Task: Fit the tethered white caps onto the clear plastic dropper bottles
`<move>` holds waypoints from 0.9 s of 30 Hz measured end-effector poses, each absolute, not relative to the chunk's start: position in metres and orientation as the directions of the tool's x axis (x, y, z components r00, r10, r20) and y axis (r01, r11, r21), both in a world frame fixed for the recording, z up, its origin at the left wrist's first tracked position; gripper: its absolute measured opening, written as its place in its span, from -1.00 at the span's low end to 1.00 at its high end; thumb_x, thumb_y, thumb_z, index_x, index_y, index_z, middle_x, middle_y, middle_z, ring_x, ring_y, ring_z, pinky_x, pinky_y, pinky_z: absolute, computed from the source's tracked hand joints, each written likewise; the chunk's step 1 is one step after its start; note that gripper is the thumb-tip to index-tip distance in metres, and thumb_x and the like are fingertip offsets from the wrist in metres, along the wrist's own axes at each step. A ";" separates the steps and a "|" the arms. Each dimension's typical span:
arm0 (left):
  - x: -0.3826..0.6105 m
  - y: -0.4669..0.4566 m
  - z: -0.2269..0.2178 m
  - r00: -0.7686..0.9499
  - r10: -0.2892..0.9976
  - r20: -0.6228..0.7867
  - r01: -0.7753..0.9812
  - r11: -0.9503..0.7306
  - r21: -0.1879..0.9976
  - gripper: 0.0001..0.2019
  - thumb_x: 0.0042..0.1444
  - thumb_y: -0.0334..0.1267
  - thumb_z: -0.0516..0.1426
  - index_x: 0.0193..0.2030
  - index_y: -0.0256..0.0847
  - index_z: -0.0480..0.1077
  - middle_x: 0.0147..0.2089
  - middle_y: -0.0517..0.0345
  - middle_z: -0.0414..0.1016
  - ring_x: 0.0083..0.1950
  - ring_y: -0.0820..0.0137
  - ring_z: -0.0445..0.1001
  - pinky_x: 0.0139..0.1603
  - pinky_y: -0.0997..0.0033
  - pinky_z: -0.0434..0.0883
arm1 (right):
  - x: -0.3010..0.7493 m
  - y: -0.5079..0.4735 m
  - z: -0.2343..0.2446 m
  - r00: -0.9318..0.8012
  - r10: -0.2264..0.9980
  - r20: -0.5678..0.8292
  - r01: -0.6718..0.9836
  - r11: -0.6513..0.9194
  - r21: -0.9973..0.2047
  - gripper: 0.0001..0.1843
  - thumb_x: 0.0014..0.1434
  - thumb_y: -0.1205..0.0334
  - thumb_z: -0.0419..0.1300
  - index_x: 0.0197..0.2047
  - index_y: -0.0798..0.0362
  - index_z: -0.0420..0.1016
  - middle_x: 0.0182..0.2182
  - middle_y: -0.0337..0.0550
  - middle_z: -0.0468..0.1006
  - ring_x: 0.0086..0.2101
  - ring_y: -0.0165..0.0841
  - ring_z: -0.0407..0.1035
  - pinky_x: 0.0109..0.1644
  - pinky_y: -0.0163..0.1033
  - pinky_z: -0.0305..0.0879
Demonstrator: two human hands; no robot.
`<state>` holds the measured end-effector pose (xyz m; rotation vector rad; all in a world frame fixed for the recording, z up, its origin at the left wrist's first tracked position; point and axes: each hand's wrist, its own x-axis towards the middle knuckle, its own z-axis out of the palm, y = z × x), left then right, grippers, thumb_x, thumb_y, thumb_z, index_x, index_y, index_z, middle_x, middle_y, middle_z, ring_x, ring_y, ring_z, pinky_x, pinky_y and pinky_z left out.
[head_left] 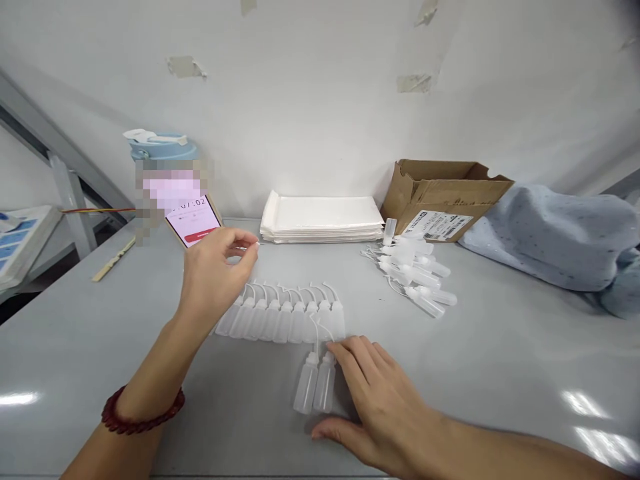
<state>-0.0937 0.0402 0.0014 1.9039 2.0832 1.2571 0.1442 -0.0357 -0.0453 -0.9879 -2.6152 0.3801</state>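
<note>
My left hand [217, 270] is raised over the left end of a row of small translucent dropper bottles [273, 320], thumb and fingertips pinched together. Whatever is in that pinch is too small to make out. Each bottle in the row lies side by side with a thin bent tube at its top. In front of the row lie two more bottles, a left one [306, 385] and a right one [325, 385]. Alongside the right one rests my right hand [383, 393], index fingertip at its neck and thumb spread near its base.
A loose pile of bottles [413, 267] lies before an open cardboard box [445, 193]. White padded envelopes [323, 215] are stacked by the wall. At left, a phone [193, 220] leans before a blue container [163, 148]. Speckled blue fabric [555, 237] lies at right.
</note>
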 end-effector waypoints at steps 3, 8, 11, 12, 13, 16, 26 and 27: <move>-0.088 0.039 0.001 -0.243 0.859 0.450 0.773 -0.109 0.625 -0.91 0.02 -0.31 0.12 -0.32 -0.21 0.41 -0.28 0.16 0.51 -0.26 0.36 0.52 -0.25 0.42 0.43 | 0.143 -0.036 -0.045 -0.722 0.667 0.184 0.584 0.730 -0.355 -0.37 0.06 -0.07 0.23 -0.02 0.32 0.33 -0.26 0.10 0.41 -0.27 -0.10 0.31 -0.28 0.02 0.39; -0.076 0.032 0.002 -0.168 0.905 0.390 0.703 -0.167 0.691 -0.92 0.02 -0.30 0.13 -0.32 -0.20 0.40 -0.31 0.18 0.49 -0.26 0.37 0.50 -0.22 0.40 0.44 | 0.146 -0.038 -0.042 -0.716 0.638 0.284 0.535 0.762 -0.364 -0.50 0.12 0.06 0.18 -0.03 0.29 0.30 -0.27 0.11 0.41 -0.28 -0.12 0.33 -0.32 -0.02 0.41; -0.066 0.026 0.004 -0.105 0.937 0.335 0.604 -0.208 0.770 -0.92 0.03 -0.28 0.14 -0.33 -0.20 0.41 -0.31 0.17 0.47 -0.25 0.37 0.48 -0.19 0.39 0.45 | 0.153 -0.034 -0.039 -0.673 0.600 0.432 0.478 0.799 -0.365 -0.48 0.17 0.06 0.12 0.06 0.26 0.19 -0.24 0.14 0.42 -0.25 -0.12 0.36 -0.29 -0.05 0.43; -0.063 0.024 0.005 -0.082 0.944 0.318 0.564 -0.219 0.796 -0.93 0.03 -0.28 0.14 -0.33 -0.20 0.42 -0.30 0.16 0.46 -0.26 0.38 0.47 -0.19 0.39 0.45 | 0.156 -0.031 -0.038 -0.656 0.589 0.472 0.461 0.807 -0.368 -0.46 0.18 0.06 0.12 0.10 0.25 0.15 -0.21 0.15 0.42 -0.22 -0.12 0.36 -0.25 -0.05 0.43; -0.060 0.022 0.007 -0.058 0.952 0.300 0.522 -0.227 0.822 -0.94 0.03 -0.29 0.15 -0.34 -0.19 0.43 -0.28 0.16 0.46 -0.27 0.39 0.46 -0.21 0.41 0.45 | 0.159 -0.028 -0.037 -0.641 0.578 0.504 0.442 0.816 -0.373 -0.44 0.18 0.08 0.13 0.13 0.23 0.11 -0.18 0.15 0.42 -0.19 -0.12 0.36 -0.21 -0.06 0.43; -0.054 0.016 0.010 0.064 0.972 0.228 0.389 -0.234 0.891 -0.93 0.05 -0.30 0.16 -0.36 -0.14 0.49 -0.27 0.17 0.44 -0.30 0.43 0.43 -0.30 0.47 0.44 | 0.168 -0.020 -0.034 -0.622 0.570 0.538 0.374 0.819 -0.435 -0.41 0.18 0.23 0.16 0.19 0.18 0.02 -0.12 0.11 0.41 -0.12 -0.17 0.35 -0.12 -0.12 0.42; -0.030 0.001 0.005 0.314 0.949 -0.024 0.320 -0.082 0.944 -0.87 0.04 -0.23 0.22 -0.23 0.02 0.50 -0.27 0.26 0.56 -0.26 0.40 0.50 -0.23 0.46 0.49 | 0.178 -0.013 -0.027 -0.491 0.789 0.369 0.355 0.568 -0.742 -0.53 0.21 0.47 -0.03 0.17 -0.02 0.09 -0.18 -0.12 0.43 -0.25 -0.38 0.38 -0.19 -0.27 0.40; -0.027 -0.001 0.004 0.311 0.950 -0.027 0.319 -0.077 0.945 -0.88 0.03 -0.23 0.23 -0.25 0.01 0.50 -0.29 0.26 0.56 -0.26 0.40 0.51 -0.23 0.46 0.50 | 0.178 -0.012 -0.027 -0.503 0.779 0.374 0.353 0.581 -0.733 -0.53 0.21 0.48 -0.04 0.16 -0.01 0.10 -0.16 -0.10 0.43 -0.22 -0.37 0.38 -0.16 -0.26 0.40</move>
